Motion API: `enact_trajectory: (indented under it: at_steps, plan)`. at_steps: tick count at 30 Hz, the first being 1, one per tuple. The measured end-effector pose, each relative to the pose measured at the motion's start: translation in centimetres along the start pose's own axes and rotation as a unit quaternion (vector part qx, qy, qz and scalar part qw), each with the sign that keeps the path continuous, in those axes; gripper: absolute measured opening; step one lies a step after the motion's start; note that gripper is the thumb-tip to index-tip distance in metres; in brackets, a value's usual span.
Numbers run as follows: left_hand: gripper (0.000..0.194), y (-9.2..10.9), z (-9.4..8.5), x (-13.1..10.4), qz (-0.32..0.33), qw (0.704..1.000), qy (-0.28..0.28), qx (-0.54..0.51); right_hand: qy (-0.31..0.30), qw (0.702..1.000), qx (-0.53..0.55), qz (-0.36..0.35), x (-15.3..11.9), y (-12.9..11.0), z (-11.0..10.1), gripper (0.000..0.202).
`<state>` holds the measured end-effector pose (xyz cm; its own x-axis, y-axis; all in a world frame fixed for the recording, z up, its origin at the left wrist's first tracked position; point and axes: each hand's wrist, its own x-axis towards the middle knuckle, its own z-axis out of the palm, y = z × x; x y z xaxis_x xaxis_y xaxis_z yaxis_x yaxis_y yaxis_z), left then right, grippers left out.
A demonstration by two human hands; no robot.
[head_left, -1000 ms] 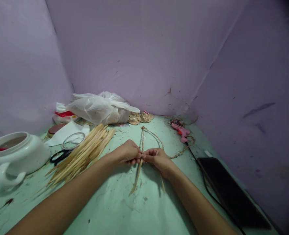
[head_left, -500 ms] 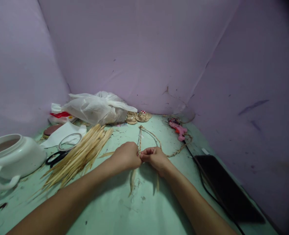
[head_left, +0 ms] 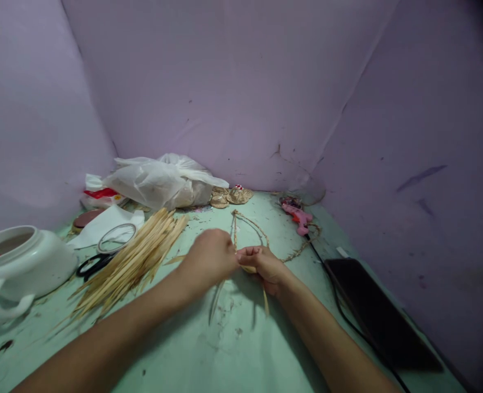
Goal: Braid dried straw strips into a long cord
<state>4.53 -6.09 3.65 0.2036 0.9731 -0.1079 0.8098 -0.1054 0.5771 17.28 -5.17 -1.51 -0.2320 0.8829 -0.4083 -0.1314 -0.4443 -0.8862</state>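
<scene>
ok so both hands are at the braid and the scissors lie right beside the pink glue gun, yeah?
Not the scissors: the head view shows them at left by the pale strips, well away from the pink glue gun. The left hand and right hand are at the braid.

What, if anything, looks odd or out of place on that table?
A dark smear marks the green tabletop near the round glossy white pot, perhaps an old stain. One pale flat strip lies apart from the fanned bundle of straw-coloured strips, which partly covers the black-handled scissors. The tan braided cord, where visible, looks intact.
</scene>
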Motion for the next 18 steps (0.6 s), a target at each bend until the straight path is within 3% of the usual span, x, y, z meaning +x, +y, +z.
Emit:
enact_trajectory:
  at_steps: [2,4,7,9,11,14,16,18]
  plan:
    - [0.033,-0.5,-1.0,1.2,-0.092,0.988,-0.039,-0.12,-0.015,1.0,-0.001,-0.014,0.0,0.0,-0.1,0.011]
    - [0.037,-0.9,-1.2,1.9,-0.154,0.953,-0.109,-0.239,-0.025,0.999,0.004,-0.028,0.0,0.1,-0.1,0.012]
    - [0.016,-1.5,-0.3,2.4,-0.161,0.894,-0.219,-0.357,-0.038,0.998,0.007,-0.042,-0.1,0.0,0.1,0.014]
    - [0.008,-1.8,0.4,2.5,-0.153,0.871,-0.267,-0.384,-0.053,0.997,-0.012,-0.052,0.0,0.0,0.1,0.017]
    - [0.01,-2.0,0.9,2.6,-0.143,0.881,-0.268,-0.364,-0.062,0.994,-0.061,-0.073,0.2,0.0,0.0,0.016]
    - [0.01,-1.9,1.3,2.6,-0.135,0.935,-0.218,-0.244,-0.032,0.969,-0.215,-0.119,0.4,0.1,-0.2,0.009]
    - [0.009,-1.7,1.5,2.5,-0.129,0.969,-0.168,-0.128,0.021,0.918,-0.359,-0.166,0.1,0.1,-0.1,0.011]
    - [0.008,-1.8,1.9,2.4,-0.103,0.99,-0.095,-0.025,0.07,0.844,-0.49,-0.206,-0.5,0.1,0.3,0.016]
